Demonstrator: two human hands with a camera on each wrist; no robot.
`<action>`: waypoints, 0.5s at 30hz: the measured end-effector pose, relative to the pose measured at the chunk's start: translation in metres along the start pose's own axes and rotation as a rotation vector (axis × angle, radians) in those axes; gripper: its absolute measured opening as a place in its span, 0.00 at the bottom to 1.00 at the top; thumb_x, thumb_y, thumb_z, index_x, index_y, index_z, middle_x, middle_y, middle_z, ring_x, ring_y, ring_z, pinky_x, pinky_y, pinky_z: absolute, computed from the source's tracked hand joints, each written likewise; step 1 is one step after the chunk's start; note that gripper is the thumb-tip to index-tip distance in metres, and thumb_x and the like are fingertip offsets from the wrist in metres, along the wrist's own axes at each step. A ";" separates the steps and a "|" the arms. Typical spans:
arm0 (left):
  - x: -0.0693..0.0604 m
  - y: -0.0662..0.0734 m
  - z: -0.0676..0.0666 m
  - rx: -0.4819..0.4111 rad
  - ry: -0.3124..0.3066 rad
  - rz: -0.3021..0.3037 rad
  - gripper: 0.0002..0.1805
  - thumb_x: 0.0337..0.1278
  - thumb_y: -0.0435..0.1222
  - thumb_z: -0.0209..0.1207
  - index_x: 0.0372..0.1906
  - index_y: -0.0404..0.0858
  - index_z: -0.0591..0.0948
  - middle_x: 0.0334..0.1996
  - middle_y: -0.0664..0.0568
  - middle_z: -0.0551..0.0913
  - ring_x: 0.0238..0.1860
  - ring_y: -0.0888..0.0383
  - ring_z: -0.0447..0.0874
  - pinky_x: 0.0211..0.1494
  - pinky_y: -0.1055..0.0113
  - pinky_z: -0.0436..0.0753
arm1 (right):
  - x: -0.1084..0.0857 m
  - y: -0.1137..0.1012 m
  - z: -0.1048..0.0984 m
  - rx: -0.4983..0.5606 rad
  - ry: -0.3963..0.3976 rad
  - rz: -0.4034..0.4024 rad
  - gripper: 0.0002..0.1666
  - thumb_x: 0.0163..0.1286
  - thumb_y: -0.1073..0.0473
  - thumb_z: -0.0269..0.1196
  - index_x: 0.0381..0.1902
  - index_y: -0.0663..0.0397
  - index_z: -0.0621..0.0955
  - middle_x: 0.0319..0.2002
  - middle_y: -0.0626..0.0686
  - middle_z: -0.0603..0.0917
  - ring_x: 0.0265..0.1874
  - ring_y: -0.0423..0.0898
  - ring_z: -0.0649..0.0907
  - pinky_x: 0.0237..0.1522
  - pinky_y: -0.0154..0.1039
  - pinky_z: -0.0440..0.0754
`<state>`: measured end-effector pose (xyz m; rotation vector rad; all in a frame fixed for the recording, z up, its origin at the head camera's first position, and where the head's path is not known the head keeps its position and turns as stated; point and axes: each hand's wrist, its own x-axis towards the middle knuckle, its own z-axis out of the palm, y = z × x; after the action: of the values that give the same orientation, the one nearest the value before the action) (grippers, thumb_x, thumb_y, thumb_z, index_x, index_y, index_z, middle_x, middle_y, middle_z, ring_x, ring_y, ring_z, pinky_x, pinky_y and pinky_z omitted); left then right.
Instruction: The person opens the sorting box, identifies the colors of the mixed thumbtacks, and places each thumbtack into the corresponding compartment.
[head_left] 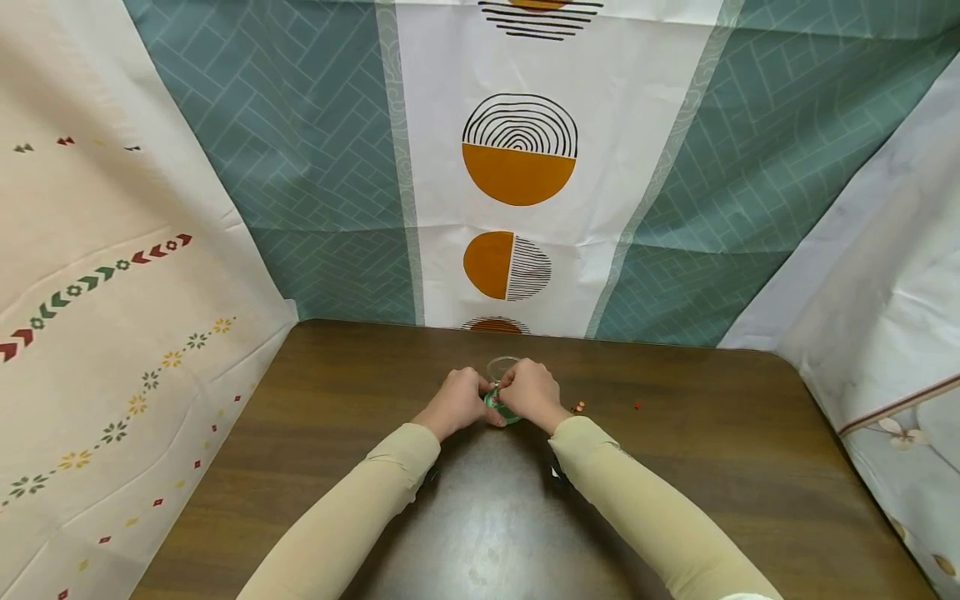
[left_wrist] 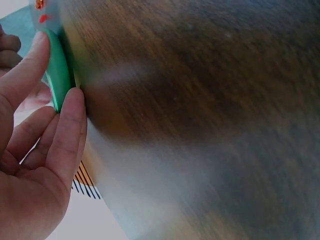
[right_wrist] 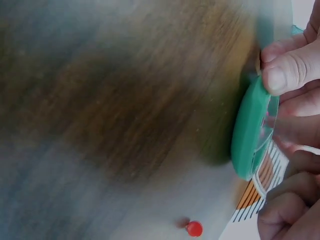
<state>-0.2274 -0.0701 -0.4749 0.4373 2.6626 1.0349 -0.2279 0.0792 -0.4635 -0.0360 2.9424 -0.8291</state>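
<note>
My left hand [head_left: 459,402] holds a small green round case [right_wrist: 247,132] at its left side. Its thumb [left_wrist: 31,62] lies on the near side, with the other fingers around the edge. Small red bits show inside the case. A clear round rim, like a raised lid [head_left: 501,363], stands behind it. My right hand [head_left: 531,388] is over the case with its fingers curled and the tips down at its opening. What those fingertips hold, if anything, is hidden. In the right wrist view a red push pin [right_wrist: 194,228] lies on the table.
The brown wooden table [head_left: 360,392] spreads out on all sides. A little cluster of orange and dark pins [head_left: 578,407] lies just right of the right hand. Farther right sits a single red pin [head_left: 637,407]. A patterned curtain [head_left: 517,208] hangs behind the table's far edge.
</note>
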 end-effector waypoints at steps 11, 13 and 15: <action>0.002 0.001 0.004 0.032 0.016 -0.021 0.34 0.24 0.47 0.78 0.46 0.37 0.85 0.45 0.49 0.86 0.49 0.55 0.81 0.50 0.63 0.80 | -0.021 0.019 -0.045 0.200 0.214 -0.138 0.03 0.58 0.52 0.65 0.27 0.39 0.86 0.14 0.43 0.78 0.15 0.42 0.74 0.16 0.36 0.69; 0.001 0.001 0.003 0.036 0.023 -0.025 0.35 0.24 0.47 0.78 0.47 0.37 0.84 0.46 0.49 0.85 0.52 0.54 0.79 0.54 0.61 0.79 | -0.022 0.029 -0.058 0.211 0.238 -0.161 0.04 0.59 0.53 0.65 0.28 0.42 0.86 0.14 0.45 0.77 0.14 0.43 0.73 0.18 0.37 0.70; 0.001 0.000 0.001 0.041 0.025 -0.028 0.36 0.24 0.48 0.78 0.48 0.37 0.84 0.47 0.49 0.85 0.55 0.53 0.78 0.56 0.60 0.77 | -0.022 0.040 -0.069 0.224 0.248 -0.176 0.04 0.59 0.54 0.65 0.29 0.43 0.86 0.16 0.45 0.79 0.16 0.43 0.75 0.21 0.38 0.73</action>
<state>-0.2279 -0.0688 -0.4760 0.3968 2.7081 0.9864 -0.2122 0.1506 -0.4242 -0.1939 3.0840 -1.2703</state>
